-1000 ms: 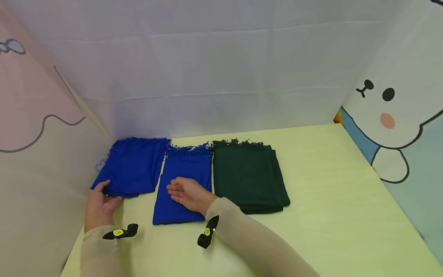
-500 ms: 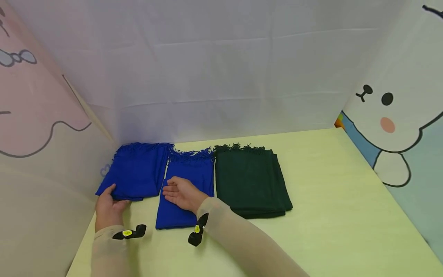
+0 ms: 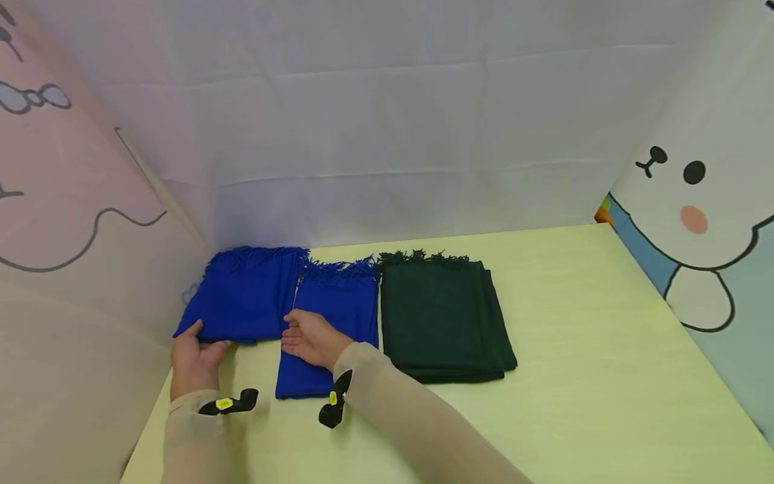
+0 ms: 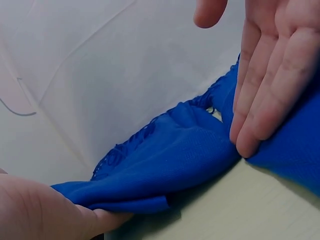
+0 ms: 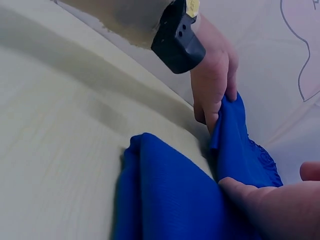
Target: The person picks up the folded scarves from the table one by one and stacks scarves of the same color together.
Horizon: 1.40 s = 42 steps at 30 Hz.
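A blue fringed scarf (image 3: pixel 248 296), folded flat, lies at the table's far left. My left hand (image 3: pixel 196 361) pinches its front left edge, thumb above and fingers beneath; in the left wrist view that edge is lifted a little. Beside it lies a second folded blue scarf (image 3: pixel 341 302), narrower, with fringe at the back. My right hand (image 3: pixel 314 339) is over this second scarf, its fingers nearly straight and pointing left. In the left wrist view the right fingertips (image 4: pixel 245 145) reach the gap between the two blue scarves.
A folded dark green scarf (image 3: pixel 444 319) lies right of the blue ones. The pale yellow table (image 3: pixel 580 356) extends to the right and front. White cloth (image 3: pixel 393 121) hangs behind, with cartoon-printed sheets on both sides.
My right hand has slid left over the middle blue scarf, toward the left one. My left hand keeps its hold on the left scarf's edge. The head view has shifted slightly.
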Each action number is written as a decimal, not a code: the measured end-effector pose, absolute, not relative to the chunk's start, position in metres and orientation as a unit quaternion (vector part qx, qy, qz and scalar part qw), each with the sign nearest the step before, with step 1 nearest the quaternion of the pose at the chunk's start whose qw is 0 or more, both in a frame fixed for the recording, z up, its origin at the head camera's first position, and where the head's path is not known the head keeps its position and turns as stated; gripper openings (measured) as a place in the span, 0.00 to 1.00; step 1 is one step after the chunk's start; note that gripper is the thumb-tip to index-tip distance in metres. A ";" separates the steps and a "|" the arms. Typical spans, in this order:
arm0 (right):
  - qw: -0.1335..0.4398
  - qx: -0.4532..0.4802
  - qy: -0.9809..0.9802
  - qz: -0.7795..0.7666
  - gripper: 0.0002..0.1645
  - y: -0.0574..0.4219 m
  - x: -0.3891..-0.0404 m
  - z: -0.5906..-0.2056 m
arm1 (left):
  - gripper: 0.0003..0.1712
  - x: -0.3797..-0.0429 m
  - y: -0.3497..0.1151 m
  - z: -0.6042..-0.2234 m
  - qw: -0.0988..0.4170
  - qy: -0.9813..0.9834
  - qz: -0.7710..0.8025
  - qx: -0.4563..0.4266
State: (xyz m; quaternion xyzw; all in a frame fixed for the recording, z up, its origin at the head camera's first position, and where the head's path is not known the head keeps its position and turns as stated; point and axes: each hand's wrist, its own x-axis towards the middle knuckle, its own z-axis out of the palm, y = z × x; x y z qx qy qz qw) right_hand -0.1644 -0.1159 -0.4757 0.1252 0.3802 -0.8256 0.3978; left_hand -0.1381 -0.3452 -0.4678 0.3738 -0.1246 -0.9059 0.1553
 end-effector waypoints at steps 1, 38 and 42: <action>0.399 0.128 0.383 -0.823 0.37 -0.117 -0.165 -0.475 | 0.45 -0.138 -0.346 -0.468 0.158 -0.117 -0.907 0.371; 0.401 0.149 0.415 -0.803 0.35 -0.135 -0.171 -0.478 | 0.36 -0.128 -0.331 -0.487 0.093 0.024 -0.944 0.315; 0.391 0.135 0.442 -0.796 0.32 -0.136 -0.168 -0.480 | 0.35 -0.122 -0.326 -0.486 0.099 0.038 -0.944 0.311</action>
